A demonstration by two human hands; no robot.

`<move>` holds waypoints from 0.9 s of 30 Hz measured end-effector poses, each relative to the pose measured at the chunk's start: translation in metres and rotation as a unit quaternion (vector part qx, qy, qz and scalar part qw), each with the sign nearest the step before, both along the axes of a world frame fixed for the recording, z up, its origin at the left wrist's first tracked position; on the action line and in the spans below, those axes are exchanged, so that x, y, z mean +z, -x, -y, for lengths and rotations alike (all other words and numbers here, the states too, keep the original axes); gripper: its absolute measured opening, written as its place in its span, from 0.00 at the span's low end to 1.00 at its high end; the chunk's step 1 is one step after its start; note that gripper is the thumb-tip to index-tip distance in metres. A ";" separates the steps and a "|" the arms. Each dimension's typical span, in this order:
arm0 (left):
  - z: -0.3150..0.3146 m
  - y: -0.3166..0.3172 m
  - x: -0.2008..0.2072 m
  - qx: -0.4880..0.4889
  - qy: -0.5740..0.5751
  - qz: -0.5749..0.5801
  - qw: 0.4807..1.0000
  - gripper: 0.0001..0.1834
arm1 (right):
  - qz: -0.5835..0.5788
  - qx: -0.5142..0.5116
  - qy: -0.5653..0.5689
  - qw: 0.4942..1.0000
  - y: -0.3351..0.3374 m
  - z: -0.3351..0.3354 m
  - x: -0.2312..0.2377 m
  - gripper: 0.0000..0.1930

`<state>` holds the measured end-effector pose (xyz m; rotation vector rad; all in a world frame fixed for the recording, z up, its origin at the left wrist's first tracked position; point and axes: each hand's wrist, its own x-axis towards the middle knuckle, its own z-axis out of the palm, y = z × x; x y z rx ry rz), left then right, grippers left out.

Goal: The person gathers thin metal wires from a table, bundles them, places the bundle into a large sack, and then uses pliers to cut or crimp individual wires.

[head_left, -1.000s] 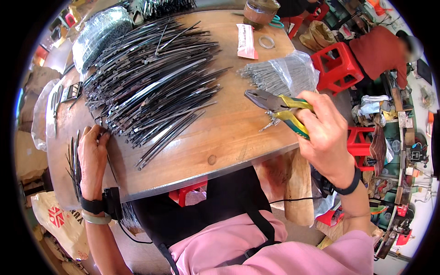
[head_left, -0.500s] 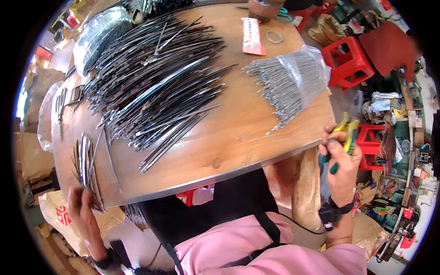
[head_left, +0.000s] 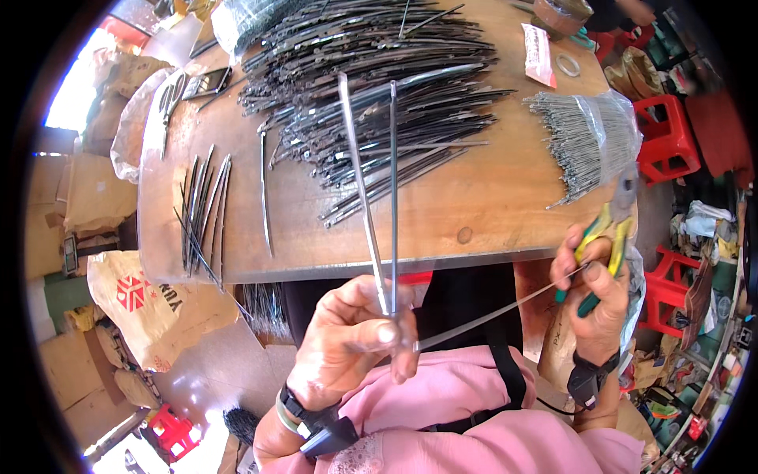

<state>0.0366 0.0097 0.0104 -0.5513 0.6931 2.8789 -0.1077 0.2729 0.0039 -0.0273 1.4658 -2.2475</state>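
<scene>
My left hand is closed on a few thin metal strips, pinched between thumb and fingers in front of the table edge. A silver strip and a dark strip stick up from it. Another strip runs from the left hand across to the fingertips of my right hand. Yellow-and-green-handled pliers rest in that right hand, jaws pointing up and away. On the table lie a large heap of dark strips and a small loose bunch at the left.
A plastic-wrapped bundle of thin silver pieces lies at the table's right. Farther back are a pink-and-white packet, a ring and a tape roll. Scissors lie far left. Red stools stand right of the table.
My left hand has moved from the small bunch at the left to the middle, bringing strips. One strip now spans both hands. The view has shifted, so the table sits farther right and up.
</scene>
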 end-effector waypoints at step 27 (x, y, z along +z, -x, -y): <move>-0.002 0.000 -0.015 -0.200 0.265 0.129 0.934 0.07 | -0.571 0.293 -0.342 0.687 0.018 0.053 0.007 0.17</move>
